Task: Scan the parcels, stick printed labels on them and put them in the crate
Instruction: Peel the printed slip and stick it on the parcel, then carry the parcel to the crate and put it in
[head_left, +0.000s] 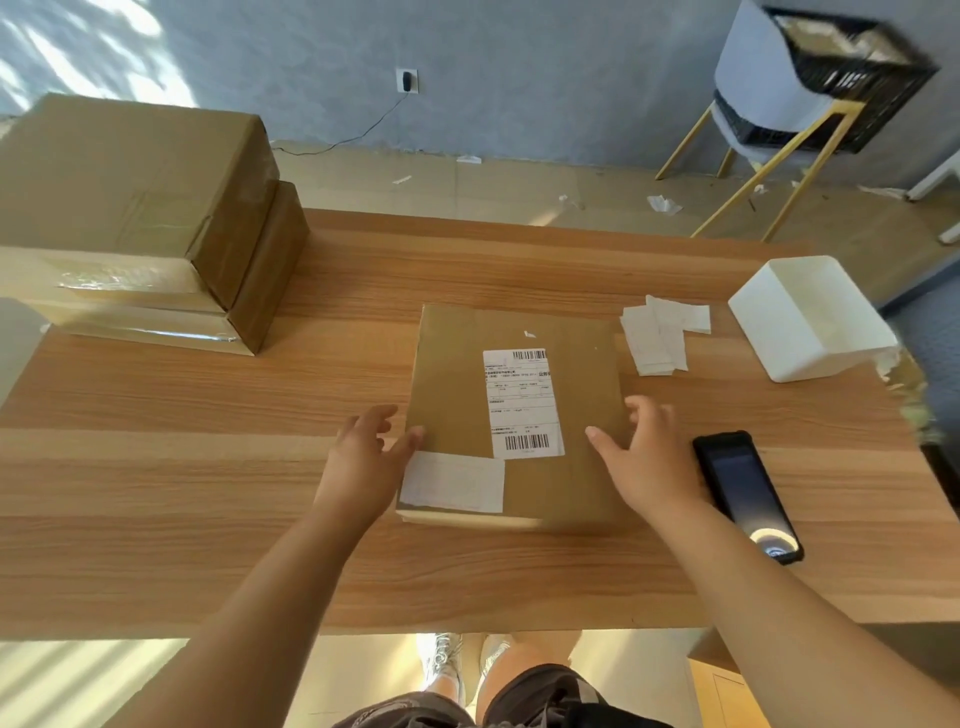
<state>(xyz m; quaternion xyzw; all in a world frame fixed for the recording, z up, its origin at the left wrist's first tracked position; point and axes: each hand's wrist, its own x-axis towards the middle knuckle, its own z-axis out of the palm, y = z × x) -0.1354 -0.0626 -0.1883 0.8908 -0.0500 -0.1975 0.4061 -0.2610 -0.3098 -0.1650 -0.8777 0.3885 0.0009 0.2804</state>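
Flat brown parcel (467, 395) lies mid-tabletop (208, 493), with a printed label (523, 402) stuck on top and a plain white sticker (452, 480) at its 7 o'clock corner. Left hand (363, 457) is open with fingers spread at the parcel's 9 o'clock edge, thumb touching that edge just above the white sticker. Right hand (649, 452) is also open and spread over the 3 o'clock side, gripping nothing; cannot tell if the palm rests on the cardboard or hovers. Phone (745, 493) lies just beside the right wrist at 3 o'clock, loose labels (660, 338) at 1 o'clock, white box (810, 317) past them. Two stacked cartons (130, 208) wait at 10 o'clock. Black crate (852, 78) sits on a chair off the tabletop, far at 1 o'clock. Judgement: labelling looks done, so the step is lifting this parcel for the crate. To do it well, curl both hands under opposite side edges, lift level rather than slide, press the white sticker flat if a corner lifts, and swing clear of the phone and the loose labels.
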